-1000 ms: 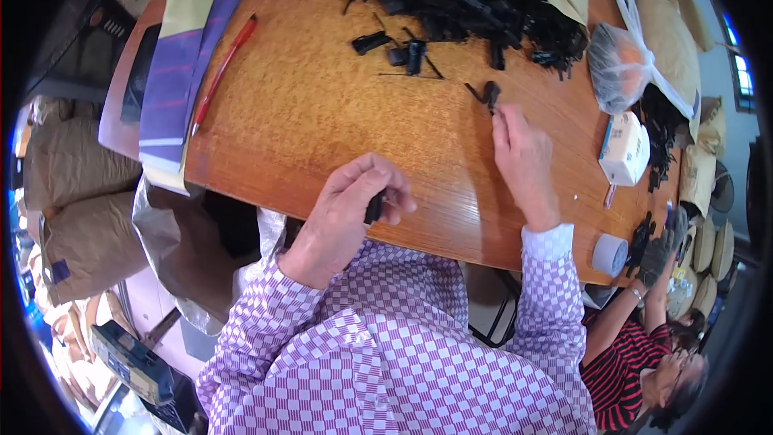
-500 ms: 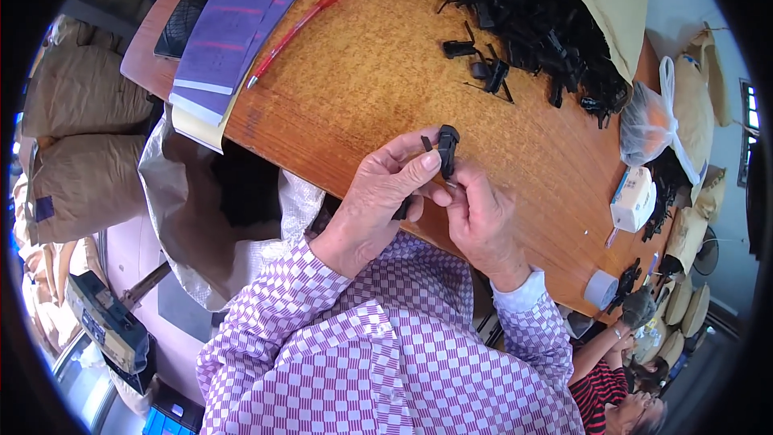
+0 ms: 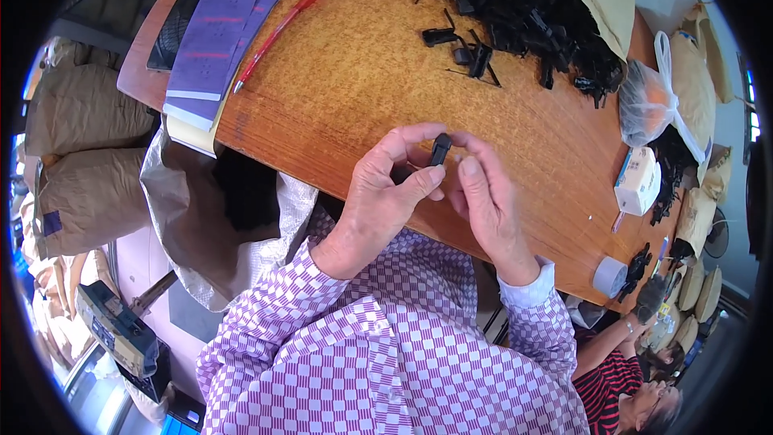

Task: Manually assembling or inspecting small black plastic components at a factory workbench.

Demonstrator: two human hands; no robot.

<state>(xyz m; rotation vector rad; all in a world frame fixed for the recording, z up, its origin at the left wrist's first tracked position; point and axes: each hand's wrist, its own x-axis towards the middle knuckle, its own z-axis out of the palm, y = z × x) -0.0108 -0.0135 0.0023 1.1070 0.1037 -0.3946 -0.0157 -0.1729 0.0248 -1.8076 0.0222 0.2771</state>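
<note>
Pointing up-frame, black piece [image 3: 440,151], long axis leaning right

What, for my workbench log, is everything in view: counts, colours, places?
Held part: at least one, black, centre
Loose parts: many, black, far table
Table: one, brown, centre
Pen: one, red, table left
Papers: several, purple-yellow, table left
Bag: one, translucent, table right
Box: one, white, table right
Cylinder: one, pale, table right
Woven sack: one, white, left
Paper sacks: several, brown, both sides
Device: one, bluish, lower left
Co-worker: at least one, red-black, lower right
Left grip: one, bare, holding part
Right grip: one, bare, beside it
</note>
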